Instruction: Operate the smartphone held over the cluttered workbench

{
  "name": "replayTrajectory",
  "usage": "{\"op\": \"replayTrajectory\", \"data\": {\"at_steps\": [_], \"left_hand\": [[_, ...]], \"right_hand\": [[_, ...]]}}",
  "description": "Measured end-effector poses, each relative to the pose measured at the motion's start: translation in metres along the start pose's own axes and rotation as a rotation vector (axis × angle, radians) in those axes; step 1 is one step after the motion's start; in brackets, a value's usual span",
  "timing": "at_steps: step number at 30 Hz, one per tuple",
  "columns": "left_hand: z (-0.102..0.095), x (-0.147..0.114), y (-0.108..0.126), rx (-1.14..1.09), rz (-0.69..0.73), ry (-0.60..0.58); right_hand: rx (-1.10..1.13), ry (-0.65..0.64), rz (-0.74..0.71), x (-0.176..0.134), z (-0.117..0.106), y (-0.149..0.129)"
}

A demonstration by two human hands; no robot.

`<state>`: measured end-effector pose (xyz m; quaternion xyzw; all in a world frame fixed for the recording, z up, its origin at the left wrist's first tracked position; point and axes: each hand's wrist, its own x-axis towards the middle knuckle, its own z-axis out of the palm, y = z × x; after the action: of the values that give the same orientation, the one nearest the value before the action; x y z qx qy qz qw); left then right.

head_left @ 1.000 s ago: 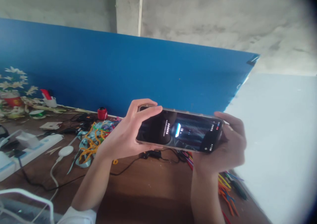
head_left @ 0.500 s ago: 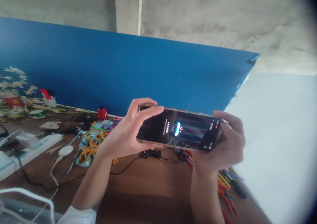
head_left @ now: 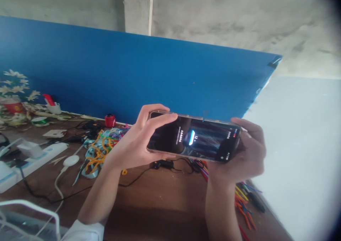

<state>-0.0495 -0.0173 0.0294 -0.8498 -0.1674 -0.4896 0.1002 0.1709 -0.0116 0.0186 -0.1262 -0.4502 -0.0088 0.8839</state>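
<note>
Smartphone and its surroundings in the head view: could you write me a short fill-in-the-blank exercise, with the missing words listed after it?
1. The smartphone is held at one end by the left hand and at the other by the ____ hand.
2. The partition behind the desk is coloured ____.
3. In the picture, the power strip lies to the ____ of the smartphone.

Missing words: right; blue; left.

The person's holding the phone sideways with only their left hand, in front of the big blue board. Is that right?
Not quite: it isn't only the left hand. The head view shows the right hand holding the other end of the phone too. The phone is sideways, in front of the big blue board, as you said.
</note>
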Motion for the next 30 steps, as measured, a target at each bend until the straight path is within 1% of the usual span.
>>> {"op": "replayTrajectory", "data": {"at_steps": [4,7,12,17,22,26,30], "left_hand": [[0.001,0.001,-0.002,0.004,0.014,0.009],[0.001,0.001,-0.002,-0.001,0.02,0.011],[0.002,0.001,-0.001,-0.002,0.001,0.006],[0.002,0.001,-0.002,0.002,-0.019,-0.003],[0.001,0.001,-0.002,0.013,-0.03,-0.012],[0.002,0.0,-0.002,0.016,-0.031,-0.017],[0.002,0.001,-0.003,0.01,-0.021,-0.006]], "right_hand": [[-0.011,-0.001,0.036,-0.001,0.0,0.001],[-0.027,0.023,0.035,0.0,0.001,-0.003],[-0.096,-0.023,0.093,0.001,0.001,-0.01],[-0.122,-0.006,0.14,0.001,0.001,-0.012],[-0.097,-0.034,0.122,0.0,-0.001,-0.01],[-0.095,-0.046,0.074,-0.002,-0.002,-0.006],[-0.088,-0.003,-0.012,-0.002,0.0,-0.003]]}}
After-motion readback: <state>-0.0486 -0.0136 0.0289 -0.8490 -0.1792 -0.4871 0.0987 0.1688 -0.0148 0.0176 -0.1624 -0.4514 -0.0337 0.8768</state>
